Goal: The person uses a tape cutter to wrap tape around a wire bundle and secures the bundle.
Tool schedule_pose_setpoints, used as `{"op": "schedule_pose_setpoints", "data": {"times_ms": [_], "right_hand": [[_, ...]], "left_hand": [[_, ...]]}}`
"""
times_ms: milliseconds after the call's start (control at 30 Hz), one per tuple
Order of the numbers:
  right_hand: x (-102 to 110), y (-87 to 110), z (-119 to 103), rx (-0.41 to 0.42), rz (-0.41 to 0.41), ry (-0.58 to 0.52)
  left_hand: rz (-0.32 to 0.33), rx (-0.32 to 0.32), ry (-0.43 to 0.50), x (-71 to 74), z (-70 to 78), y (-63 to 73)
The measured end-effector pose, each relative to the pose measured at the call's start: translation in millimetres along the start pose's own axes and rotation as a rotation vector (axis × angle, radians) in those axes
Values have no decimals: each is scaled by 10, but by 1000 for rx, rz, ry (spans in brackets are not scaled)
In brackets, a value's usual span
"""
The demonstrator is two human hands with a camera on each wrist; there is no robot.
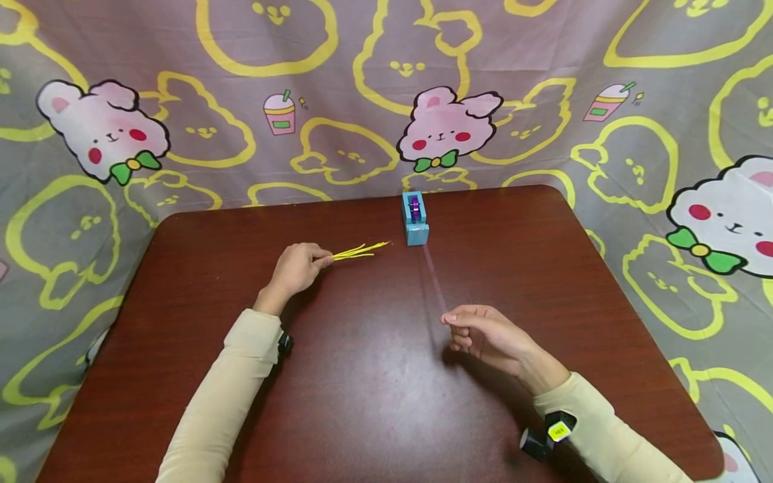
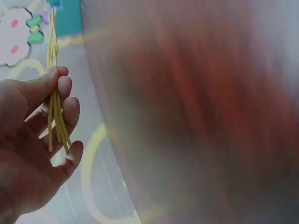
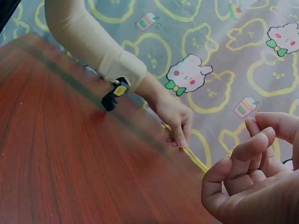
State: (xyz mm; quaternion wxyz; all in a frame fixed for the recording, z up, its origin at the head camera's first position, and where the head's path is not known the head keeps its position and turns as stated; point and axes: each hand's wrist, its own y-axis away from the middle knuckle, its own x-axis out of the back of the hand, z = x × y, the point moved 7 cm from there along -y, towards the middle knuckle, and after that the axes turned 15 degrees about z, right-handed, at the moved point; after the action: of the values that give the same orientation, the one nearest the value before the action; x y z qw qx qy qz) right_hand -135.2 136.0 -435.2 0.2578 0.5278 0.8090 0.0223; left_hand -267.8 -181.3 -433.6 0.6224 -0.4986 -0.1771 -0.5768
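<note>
My left hand (image 1: 297,267) pinches a small bundle of thin yellow strips (image 1: 356,253) between thumb and fingers. In the left wrist view the strips (image 2: 53,44) stick out past the thumb, and their loose ends hang across the palm. A blue tape dispenser (image 1: 416,235) with a purple roll (image 1: 415,206) stands at the far side of the table. A strip of clear tape (image 1: 433,278) stretches from it toward me. Its free end is pinched between the thumb and index finger of my right hand (image 1: 492,334). The right wrist view shows that hand (image 3: 257,177) with curled fingers, but no tape is discernible.
A dark reddish-brown table (image 1: 356,389) with rounded corners lies under both hands. Patterned fabric (image 1: 350,87) with rabbit faces and drink cups hangs behind it and at both sides. The dispenser stands close to the far table edge.
</note>
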Motion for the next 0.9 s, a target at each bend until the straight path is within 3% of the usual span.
{"op": "schedule_pose_setpoints", "data": {"times_ms": [567,900], "right_hand": [[28,6,24,-15,0,7],[16,2,56,6,18,51]], "left_hand": [[-14,-73,71,-279,774,204],[-32,-114,88,-348,1172,252]]}}
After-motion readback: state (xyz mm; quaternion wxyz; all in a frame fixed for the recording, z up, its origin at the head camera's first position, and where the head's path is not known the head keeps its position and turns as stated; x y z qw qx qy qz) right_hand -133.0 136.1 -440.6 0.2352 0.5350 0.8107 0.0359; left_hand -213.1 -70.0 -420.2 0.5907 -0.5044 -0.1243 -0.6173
